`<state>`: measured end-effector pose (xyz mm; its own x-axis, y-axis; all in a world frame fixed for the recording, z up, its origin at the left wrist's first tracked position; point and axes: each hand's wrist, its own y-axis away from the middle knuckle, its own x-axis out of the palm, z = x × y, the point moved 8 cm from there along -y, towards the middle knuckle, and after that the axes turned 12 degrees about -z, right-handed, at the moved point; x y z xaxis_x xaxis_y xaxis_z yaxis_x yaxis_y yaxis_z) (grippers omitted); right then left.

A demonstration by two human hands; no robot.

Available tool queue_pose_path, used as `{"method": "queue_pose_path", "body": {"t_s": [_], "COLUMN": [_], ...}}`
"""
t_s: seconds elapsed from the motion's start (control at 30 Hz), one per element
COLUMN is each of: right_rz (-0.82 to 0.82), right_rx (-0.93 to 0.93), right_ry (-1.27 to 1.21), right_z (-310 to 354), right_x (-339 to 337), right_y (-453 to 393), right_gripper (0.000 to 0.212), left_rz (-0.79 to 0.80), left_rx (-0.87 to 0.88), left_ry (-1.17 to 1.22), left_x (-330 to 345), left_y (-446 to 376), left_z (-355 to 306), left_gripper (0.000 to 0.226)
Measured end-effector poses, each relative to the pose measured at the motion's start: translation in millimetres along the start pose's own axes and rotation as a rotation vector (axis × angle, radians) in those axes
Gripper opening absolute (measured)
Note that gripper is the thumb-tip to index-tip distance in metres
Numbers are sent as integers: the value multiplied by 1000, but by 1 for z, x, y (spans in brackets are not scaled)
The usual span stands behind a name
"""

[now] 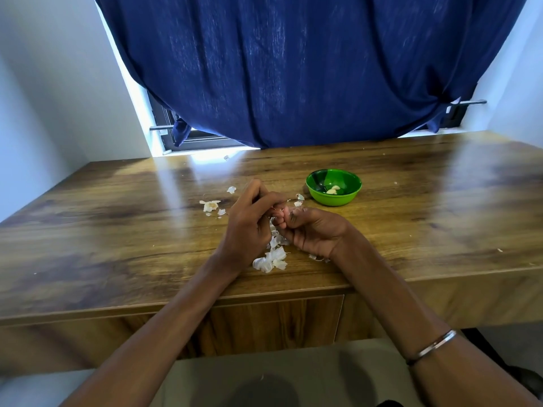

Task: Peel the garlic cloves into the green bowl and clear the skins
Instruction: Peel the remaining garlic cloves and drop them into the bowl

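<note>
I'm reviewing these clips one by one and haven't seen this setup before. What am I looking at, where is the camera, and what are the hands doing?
There is no robot here. The single picture comes from a camera worn on a person's head, looking down at their own bare hands. The left hand and right hand meet over a wooden table, fingers curled together around something small, probably a garlic clove, which is mostly hidden. Loose garlic skins lie under and around the hands. A green bowl to the right holds a peeled clove. A blue curtain hangs behind.
</note>
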<state>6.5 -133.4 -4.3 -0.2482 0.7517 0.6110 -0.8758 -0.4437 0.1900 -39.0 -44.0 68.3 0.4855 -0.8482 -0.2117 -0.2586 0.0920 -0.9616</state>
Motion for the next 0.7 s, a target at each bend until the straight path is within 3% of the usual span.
{"method": "queue_pose_path", "body": {"t_s": [0.1,0.2,0.3,0.43,0.57,0.7], "right_rz": [91,96,-81,-245,-247,-244], "right_rx": [32,35,-74,-277,-243,-252], "right_ry": [-26,-67,-166,-46,-86,-18], "right_z": [-2,-2,6,19,15,16], "right_x": [3,6,-2,-9,-7,-6], "right_y": [0,1,-4,0,-1,1], "right_gripper": [44,49,62,66,54,57], "left_rz": [-23,-50,-75,-74,-94,-85], "left_rx": [46,50,-110,-499,-550,-622], "left_ry": [-2,-42,-26,143,147,216], "left_x": [-1,-1,-1,1,-3,-2], "left_y": [2,2,1,6,9,11], "left_z": [-1,-2,13,45,47,51], "left_gripper": [25,29,19,12,18,22]}}
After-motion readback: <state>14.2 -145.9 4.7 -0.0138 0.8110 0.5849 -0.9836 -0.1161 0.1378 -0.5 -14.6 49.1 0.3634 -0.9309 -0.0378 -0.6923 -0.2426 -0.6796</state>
